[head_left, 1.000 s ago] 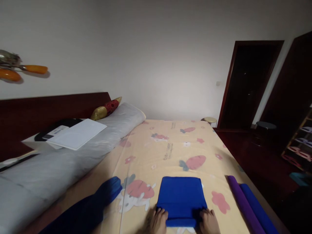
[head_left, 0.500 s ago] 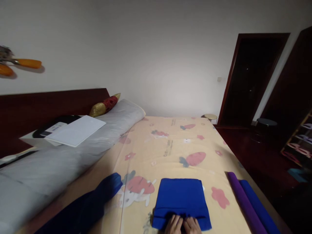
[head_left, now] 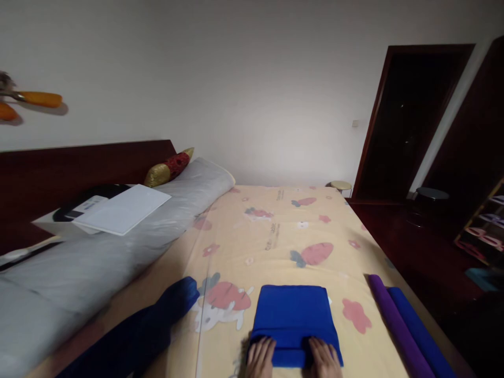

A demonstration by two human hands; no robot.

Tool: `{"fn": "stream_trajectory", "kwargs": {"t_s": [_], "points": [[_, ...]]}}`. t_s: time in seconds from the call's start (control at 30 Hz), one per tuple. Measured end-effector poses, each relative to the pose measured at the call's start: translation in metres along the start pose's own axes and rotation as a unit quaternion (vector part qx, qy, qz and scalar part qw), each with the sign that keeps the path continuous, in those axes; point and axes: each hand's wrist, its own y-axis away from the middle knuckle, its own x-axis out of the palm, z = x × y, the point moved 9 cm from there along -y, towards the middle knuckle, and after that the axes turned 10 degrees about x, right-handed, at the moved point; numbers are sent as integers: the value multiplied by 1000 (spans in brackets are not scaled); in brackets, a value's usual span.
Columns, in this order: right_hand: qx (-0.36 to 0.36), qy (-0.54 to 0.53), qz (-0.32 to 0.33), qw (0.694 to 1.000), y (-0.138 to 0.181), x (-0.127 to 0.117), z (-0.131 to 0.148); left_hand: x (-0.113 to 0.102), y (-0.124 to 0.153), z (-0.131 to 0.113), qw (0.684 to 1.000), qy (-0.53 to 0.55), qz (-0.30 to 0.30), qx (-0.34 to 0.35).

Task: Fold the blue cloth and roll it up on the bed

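Note:
A folded bright blue cloth [head_left: 292, 317] lies on the yellow cartoon-print bedsheet [head_left: 275, 241] near the bottom edge of the view. My left hand [head_left: 260, 358] rests flat on its near left part, fingers spread. On its near right part my right hand [head_left: 325, 358] presses down the same way. A low fold runs across the cloth just beyond my fingertips. Both hands are cut off by the frame's lower edge.
A dark blue garment [head_left: 137, 336] lies to the left. A purple roll [head_left: 396, 328] and a blue roll [head_left: 421, 333] lie at the bed's right edge. Grey bedding [head_left: 98, 257] with a white board [head_left: 122, 209], headboard, doorway [head_left: 409, 121], stool [head_left: 340, 185].
My hands went from the cloth's two near corners to its middle, then spread apart again over the near edge. The camera tilted slightly.

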Motion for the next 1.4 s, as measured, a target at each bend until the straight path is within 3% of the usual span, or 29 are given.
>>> {"fn": "stream_trajectory", "kwargs": {"t_s": [0.07,0.13,0.2,0.3,0.4,0.5,0.57,0.63,0.67,0.73,0.87,0.97,1.07,1.17,1.23,1.3,1.4], "points": [[-46,-63,55,995,-4,16,33,6,-20,-28,999,43,4,33],[-89,-95,85,988,-5,21,42,6,-31,-37,994,76,18,70],[-54,-75,82,992,-4,15,11,0,-26,-19,993,81,41,74],[16,-16,75,997,7,2,-58,-11,0,28,996,47,66,38],[16,-1,107,994,14,3,-82,-11,14,47,998,-4,66,-24],[5,-16,122,992,2,12,-47,-2,-6,13,999,-22,42,-21],[-37,-43,129,990,-10,19,-4,-1,-31,-23,999,-1,8,37],[-76,-63,131,987,-19,22,26,-5,-48,-44,995,21,-19,94],[-81,-62,125,987,-21,21,30,-8,-51,-44,994,23,-22,106],[-55,-37,102,993,-20,16,12,-14,-42,-22,995,10,-4,96],[7,22,49,999,-4,-4,-59,-23,8,55,999,-10,42,3],[-2,20,27,999,1,-13,-70,-24,32,84,996,-24,49,-73],[-7,-2,24,1000,-11,-11,-34,-14,20,62,994,-27,45,-92],[-69,-42,62,995,-25,2,27,3,-17,1,999,36,27,18],[-94,-71,85,989,-30,10,53,16,-33,-25,995,81,32,51],[-81,-85,91,989,-31,14,52,25,-36,-24,993,102,51,23],[-26,-47,69,996,-23,9,8,26,-10,19,990,81,76,-84]]}}
